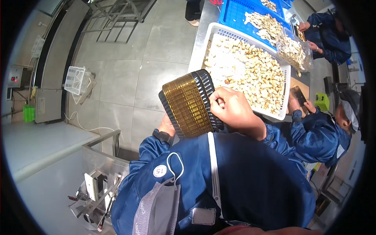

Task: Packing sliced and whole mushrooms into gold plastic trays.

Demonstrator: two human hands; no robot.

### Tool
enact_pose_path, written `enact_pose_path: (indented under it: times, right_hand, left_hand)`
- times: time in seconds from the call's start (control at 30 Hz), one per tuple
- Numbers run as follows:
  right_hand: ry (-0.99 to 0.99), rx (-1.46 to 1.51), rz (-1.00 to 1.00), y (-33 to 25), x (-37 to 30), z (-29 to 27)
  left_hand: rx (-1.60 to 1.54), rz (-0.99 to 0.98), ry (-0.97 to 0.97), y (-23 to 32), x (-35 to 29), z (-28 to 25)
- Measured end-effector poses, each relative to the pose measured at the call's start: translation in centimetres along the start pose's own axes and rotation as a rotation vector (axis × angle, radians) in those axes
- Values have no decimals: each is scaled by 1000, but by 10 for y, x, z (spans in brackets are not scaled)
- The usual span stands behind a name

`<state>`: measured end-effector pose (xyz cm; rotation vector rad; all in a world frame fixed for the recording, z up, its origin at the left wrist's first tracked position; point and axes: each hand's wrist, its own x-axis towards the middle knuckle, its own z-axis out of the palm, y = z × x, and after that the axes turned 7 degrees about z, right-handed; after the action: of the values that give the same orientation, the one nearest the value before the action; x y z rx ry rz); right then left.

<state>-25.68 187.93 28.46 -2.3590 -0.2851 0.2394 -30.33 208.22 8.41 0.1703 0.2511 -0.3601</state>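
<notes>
A thick stack of nested plastic trays (187,105), gold in the middle and black at both ends, is held upright in front of my chest. My left hand (167,124) grips its left side from below, with most of the fingers hidden behind the stack. On the other side, the curled fingers of my right hand (233,109) pinch the rim of the black trays (204,84) at the right end. Just beyond, a white perforated crate (288,88) holds many pale, brown-edged pieces that look like cut mushrooms (250,74).
Blue crates (231,19) with more pieces stand behind the white one, beside a clear bag (293,51) of slices. Two co-workers in blue (321,137) work on the right. A metal frame (113,19) and a clear crate (76,80) are on the tiled floor at left.
</notes>
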Motion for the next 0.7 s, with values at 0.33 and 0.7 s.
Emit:
enact_pose_path:
  times: [0.33, 0.7]
  right_hand:
    - [-47, 2, 86, -10, -5, -7]
    - [-21, 116, -43, -8, -10, -3]
  left_hand:
    - [10, 1, -14, -1, -1, -1]
    - [22, 0, -17, -2, 3, -1]
